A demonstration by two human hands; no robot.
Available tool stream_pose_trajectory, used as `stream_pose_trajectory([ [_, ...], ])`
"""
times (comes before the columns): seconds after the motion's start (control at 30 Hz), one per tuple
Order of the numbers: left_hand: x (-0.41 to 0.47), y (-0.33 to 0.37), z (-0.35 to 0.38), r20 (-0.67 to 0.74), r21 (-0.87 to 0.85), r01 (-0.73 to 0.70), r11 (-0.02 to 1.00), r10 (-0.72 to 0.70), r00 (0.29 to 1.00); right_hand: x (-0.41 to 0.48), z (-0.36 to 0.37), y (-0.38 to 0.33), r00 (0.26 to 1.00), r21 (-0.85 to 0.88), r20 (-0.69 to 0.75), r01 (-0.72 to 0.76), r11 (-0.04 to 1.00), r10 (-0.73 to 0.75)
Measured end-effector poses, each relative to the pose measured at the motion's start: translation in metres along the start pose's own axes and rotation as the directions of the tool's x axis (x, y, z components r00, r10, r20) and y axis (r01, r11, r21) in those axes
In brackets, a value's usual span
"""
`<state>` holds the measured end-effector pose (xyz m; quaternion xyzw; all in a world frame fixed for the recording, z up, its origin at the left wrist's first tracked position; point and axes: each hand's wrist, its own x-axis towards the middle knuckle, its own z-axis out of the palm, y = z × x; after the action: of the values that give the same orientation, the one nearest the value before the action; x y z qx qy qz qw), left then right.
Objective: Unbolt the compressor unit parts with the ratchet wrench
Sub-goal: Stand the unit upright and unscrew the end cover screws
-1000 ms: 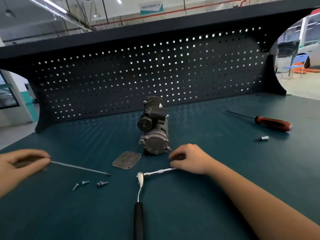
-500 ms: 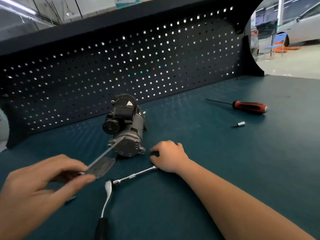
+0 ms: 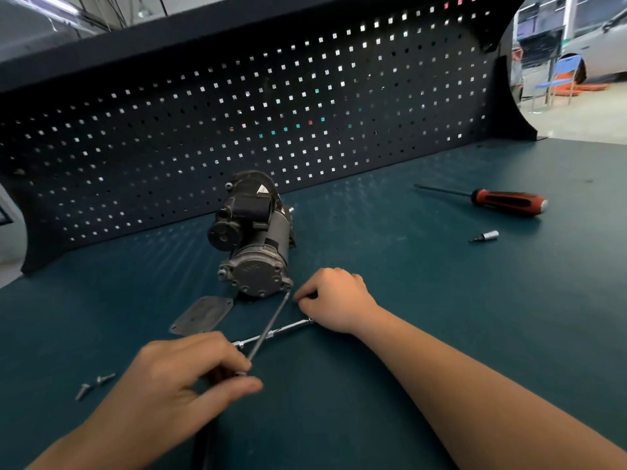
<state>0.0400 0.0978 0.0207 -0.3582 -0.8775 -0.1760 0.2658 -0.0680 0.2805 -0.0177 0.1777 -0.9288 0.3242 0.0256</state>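
Your left hand [image 3: 190,378], just right of the loose bolts [image 3: 95,385], pinched a thin rod [image 3: 280,308] between thumb and curled fingers. Its tip met a lower flange bolt on the compressor [image 3: 254,245], which lay mid-bench. Your right hand [image 3: 334,300] sat curled over the end of the ratchet wrench [image 3: 295,326]; I cannot tell whether it gripped. Held that far back, the rod could have skidded off into those fingers.

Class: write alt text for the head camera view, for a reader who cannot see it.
A person's left hand pinches a thin metal rod, its tip at the end face of the compressor unit; the right hand rests curled at the end of the ratchet wrench on the workbench. A cover plate, loose bolts and a screwdriver lie nearby.
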Motion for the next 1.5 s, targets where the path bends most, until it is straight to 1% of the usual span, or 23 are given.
stream_pose_trajectory([
  [0.07,0.004,-0.002,0.003,0.015,-0.021,0.008,1.0,-0.007,1.0,0.0,0.002,-0.001,1.0,-0.001,0.013,0.017,1.0,-0.017],
  [0.13,0.002,-0.003,0.005,0.008,-0.032,-0.024,0.999,0.024,1.0,0.0,0.003,-0.003,0.999,0.0,0.023,0.029,1.0,-0.029],
  [0.3,-0.005,-0.005,0.012,0.043,0.082,-0.086,0.993,0.082,0.996,-0.001,0.004,-0.004,0.999,0.026,0.029,0.033,0.999,-0.033],
  [0.4,-0.008,-0.005,0.011,0.03,0.06,-0.102,0.993,0.101,0.994,-0.001,0.004,-0.006,0.999,0.046,0.038,0.024,0.999,-0.026],
  [0.5,-0.009,-0.008,0.01,-0.016,0.033,-0.112,0.993,0.112,0.994,-0.002,0.003,-0.006,0.999,0.063,0.036,0.011,0.998,-0.014],
  [0.8,-0.01,-0.011,0.01,0.017,-0.01,-0.112,0.994,0.112,0.994,-0.002,0.003,-0.006,0.999,0.078,0.036,-0.002,0.997,-0.001],
  [0.93,-0.007,-0.01,0.011,0.013,0.015,-0.15,0.989,0.15,0.989,-0.002,0.002,-0.006,0.999,0.088,0.038,-0.008,0.996,0.005],
  [1.07,-0.009,-0.01,0.013,0.043,0.04,-0.196,0.98,0.194,0.98,-0.002,0.001,-0.007,0.999,0.088,0.045,-0.015,0.996,0.011],
  [1.37,-0.011,-0.01,0.011,0.077,0.084,-0.223,0.971,0.217,0.973,-0.004,0.0,-0.008,0.998,0.095,0.053,-0.024,0.995,0.019],
  [1.43,-0.011,-0.008,0.013,0.109,0.09,-0.24,0.967,0.23,0.967,-0.004,0.0,-0.009,0.998,0.091,0.055,-0.026,0.996,0.021],
  [1.5,-0.011,-0.008,0.013,0.176,0.113,-0.26,0.959,0.238,0.955,-0.004,0.0,-0.009,0.998,0.082,0.062,-0.026,0.996,0.021],
])
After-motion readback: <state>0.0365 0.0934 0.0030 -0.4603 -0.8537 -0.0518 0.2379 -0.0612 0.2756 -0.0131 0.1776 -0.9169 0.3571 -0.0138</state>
